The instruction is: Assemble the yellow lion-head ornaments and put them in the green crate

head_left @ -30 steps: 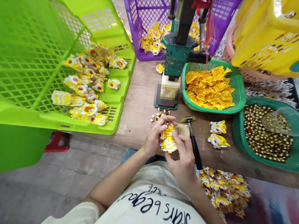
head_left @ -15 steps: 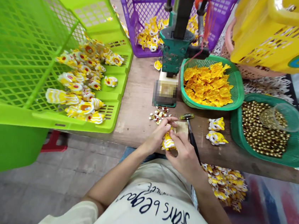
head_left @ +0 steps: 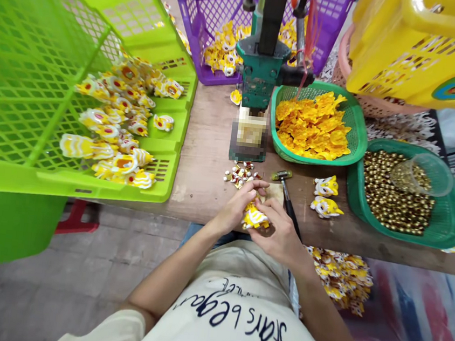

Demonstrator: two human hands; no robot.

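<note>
Near the table's front edge, a yellow and white striped figure (head_left: 255, 217) is held between my two hands. My left hand (head_left: 236, 207) grips it from the left, fingers curved over its far side. My right hand (head_left: 280, 227) closes on it from the right with thumb and fingers. Just beyond my hands lies a cluster of small white, red and gold parts (head_left: 240, 174). A hammer (head_left: 290, 204) with a black handle rests right of my right hand, beside a pale block (head_left: 274, 192). Two yellow and white figures (head_left: 326, 207) sit farther right.
A green press (head_left: 260, 71) stands at the back centre. Green baskets hold orange pieces (head_left: 313, 128) and gold beads (head_left: 396, 193). At left is a lime crate (head_left: 99, 189) with many figures; purple (head_left: 182, 19) and yellow (head_left: 418, 60) crates stand behind.
The camera view has shifted slightly. The figure has turned a little between my hands, and more of its striped side shows. Both hands still hold it.
</note>
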